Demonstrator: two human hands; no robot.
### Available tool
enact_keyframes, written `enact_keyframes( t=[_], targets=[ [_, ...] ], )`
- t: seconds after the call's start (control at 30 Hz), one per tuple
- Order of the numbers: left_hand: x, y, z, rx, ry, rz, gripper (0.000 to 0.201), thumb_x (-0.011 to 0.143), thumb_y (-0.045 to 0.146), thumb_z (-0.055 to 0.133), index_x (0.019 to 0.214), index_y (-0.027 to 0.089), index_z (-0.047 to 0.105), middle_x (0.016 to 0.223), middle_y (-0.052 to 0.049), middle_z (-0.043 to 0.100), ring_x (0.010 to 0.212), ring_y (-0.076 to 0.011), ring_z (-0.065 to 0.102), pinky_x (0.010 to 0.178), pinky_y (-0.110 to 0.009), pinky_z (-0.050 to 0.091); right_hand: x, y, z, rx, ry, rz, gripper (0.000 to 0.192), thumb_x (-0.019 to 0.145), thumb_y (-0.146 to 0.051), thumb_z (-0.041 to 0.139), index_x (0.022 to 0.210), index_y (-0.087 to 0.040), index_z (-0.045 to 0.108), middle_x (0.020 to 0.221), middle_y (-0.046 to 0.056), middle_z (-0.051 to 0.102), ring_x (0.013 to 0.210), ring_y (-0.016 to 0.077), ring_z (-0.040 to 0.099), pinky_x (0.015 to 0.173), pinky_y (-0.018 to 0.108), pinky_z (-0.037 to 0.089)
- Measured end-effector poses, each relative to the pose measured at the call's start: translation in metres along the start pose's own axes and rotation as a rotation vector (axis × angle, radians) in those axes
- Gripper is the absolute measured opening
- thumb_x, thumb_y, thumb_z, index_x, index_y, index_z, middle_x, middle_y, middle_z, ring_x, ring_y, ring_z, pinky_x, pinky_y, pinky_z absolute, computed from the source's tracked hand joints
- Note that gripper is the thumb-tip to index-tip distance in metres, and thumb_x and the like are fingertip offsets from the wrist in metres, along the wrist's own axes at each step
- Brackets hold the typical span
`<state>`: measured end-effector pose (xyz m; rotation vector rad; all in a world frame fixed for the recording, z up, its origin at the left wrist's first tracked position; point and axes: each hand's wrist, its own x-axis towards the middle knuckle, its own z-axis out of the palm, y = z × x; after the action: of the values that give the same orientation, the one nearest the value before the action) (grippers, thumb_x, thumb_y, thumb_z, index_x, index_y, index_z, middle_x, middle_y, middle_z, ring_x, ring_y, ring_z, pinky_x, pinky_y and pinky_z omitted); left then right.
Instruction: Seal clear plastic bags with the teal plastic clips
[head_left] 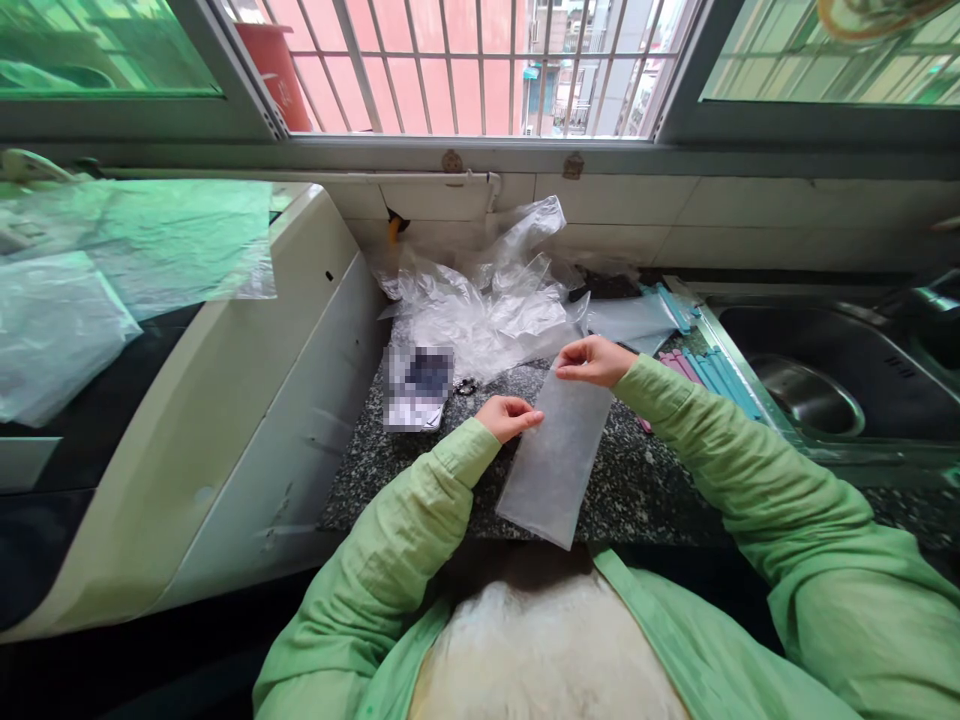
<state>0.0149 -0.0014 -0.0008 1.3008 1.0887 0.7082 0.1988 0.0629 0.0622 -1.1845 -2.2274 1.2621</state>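
Plastic sleeve [555, 465], long and translucent, is held over the speckled counter [637, 490], just in front of the crumpled plastic heap [487, 300]. Its top edge is pinched by the right hand [592, 360]; its left edge is gripped by the left hand [508, 417].

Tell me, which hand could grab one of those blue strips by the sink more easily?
Probably the right hand. It pinches the top of the clear bag on the sink side, closer to the blue strips. The left hand holds the bag's other edge, farther away.
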Motion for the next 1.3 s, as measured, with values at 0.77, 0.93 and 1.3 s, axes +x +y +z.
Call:
enact_keyframes(
  t=[0.77,0.93,1.3],
  targets=[
    [-0.002,-0.009,0.0,-0.093,-0.003,0.03,0.04,0.046,0.049,0.071,0.05,0.011,0.06,0.041,0.002,0.051,0.041,-0.0045,0.035,0.043,-0.02,0.023,0.005,0.007,-0.015,-0.036,0.096,-0.008,0.036,0.058,-0.05,0.06,0.057,-0.015,0.051,0.05,-0.004,0.042,0.048,0.0058,0.034,0.046,0.023,0.027],
    [-0.004,-0.006,-0.001,-0.021,-0.006,0.014,0.045,0.048,0.054,0.068,0.054,0.01,0.061,0.039,0.005,0.045,0.04,-0.0034,0.03,0.041,-0.02,0.018,0.006,0.008,-0.014,-0.051,0.091,-0.038,0.036,0.059,-0.05,0.059,0.057,-0.015,0.051,0.05,-0.004,0.042,0.049,0.0061,0.035,0.047,0.023,0.028],
    [-0.008,-0.004,-0.004,0.116,-0.069,-0.108,0.043,0.05,0.049,0.068,0.053,0.007,0.063,0.036,0.005,0.041,0.039,-0.0038,0.028,0.042,-0.021,0.017,-0.001,0.008,-0.026,-0.022,0.181,-0.041,0.041,0.056,-0.054,0.062,0.055,-0.015,0.049,0.053,-0.002,0.047,0.052,0.0076,0.04,0.049,0.022,0.033]
  ],
)
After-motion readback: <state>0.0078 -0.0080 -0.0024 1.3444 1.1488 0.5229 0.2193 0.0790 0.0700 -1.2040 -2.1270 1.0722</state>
